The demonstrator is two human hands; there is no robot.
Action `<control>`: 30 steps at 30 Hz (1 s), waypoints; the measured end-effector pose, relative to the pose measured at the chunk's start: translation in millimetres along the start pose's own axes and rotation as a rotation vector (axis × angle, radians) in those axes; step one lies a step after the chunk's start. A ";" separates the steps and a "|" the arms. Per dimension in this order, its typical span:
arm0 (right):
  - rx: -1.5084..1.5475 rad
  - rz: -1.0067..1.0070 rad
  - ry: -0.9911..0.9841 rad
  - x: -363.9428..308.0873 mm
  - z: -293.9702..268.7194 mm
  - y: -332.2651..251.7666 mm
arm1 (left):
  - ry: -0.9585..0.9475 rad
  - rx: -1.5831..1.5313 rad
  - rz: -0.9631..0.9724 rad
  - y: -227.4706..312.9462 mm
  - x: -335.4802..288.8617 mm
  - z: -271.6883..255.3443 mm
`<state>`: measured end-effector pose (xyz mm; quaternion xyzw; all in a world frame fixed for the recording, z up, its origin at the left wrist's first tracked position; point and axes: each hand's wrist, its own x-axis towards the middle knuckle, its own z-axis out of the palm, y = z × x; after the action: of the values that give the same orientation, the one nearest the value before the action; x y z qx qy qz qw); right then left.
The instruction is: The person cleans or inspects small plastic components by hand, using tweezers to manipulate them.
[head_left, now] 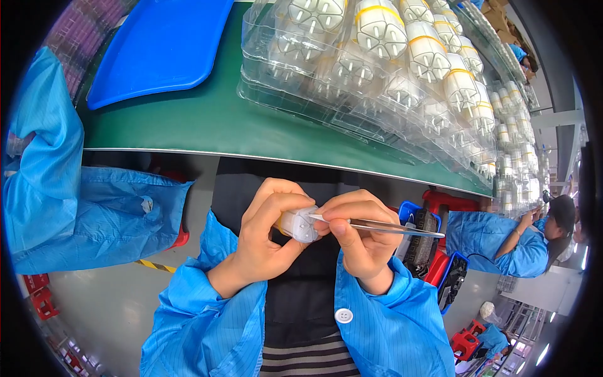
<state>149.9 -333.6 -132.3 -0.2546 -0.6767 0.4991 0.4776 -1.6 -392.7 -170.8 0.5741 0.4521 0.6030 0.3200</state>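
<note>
steel tweezers (pixel 377 226) – lying level – tips leftward on the white plug part (pixel 299 224).

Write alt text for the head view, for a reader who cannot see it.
The left hand holds a small white part while the right hand puts tweezers to it. Ahead, a green table carries clear trays of white parts and a blue tray.

The single head-mounted fisheye view looked steeply down from close above the person's lap. The left hand (pixel 267 235) and right hand (pixel 361 242) sat near centre; the green bench (pixel 188 125) curved across from 10 to 3 o'clock. Straight edges bowed toward the dark rim.
</note>
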 end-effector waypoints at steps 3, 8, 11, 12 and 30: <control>-0.059 -0.017 -0.016 3.2 0.0 -3.2 | 0.038 -0.003 -0.005 0.7 1.3 0.7; -0.178 -0.077 -0.071 12.4 -2.3 -9.0 | 0.031 0.073 0.027 1.5 2.7 -1.1; -0.231 -0.115 -0.136 18.7 -3.5 -11.9 | 0.040 0.093 0.028 2.0 2.1 0.3; -0.245 -0.122 -0.163 20.6 -3.8 -12.9 | 0.034 0.106 0.026 2.0 1.9 -0.1; 0.116 0.056 0.048 0.8 0.2 -9.2 | 0.002 -0.164 0.037 -3.7 5.6 5.4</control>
<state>150.6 -336.5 -123.5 -0.2574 -0.6276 0.5444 0.4935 2.5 -385.2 -172.3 0.5539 0.3908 0.6443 0.3541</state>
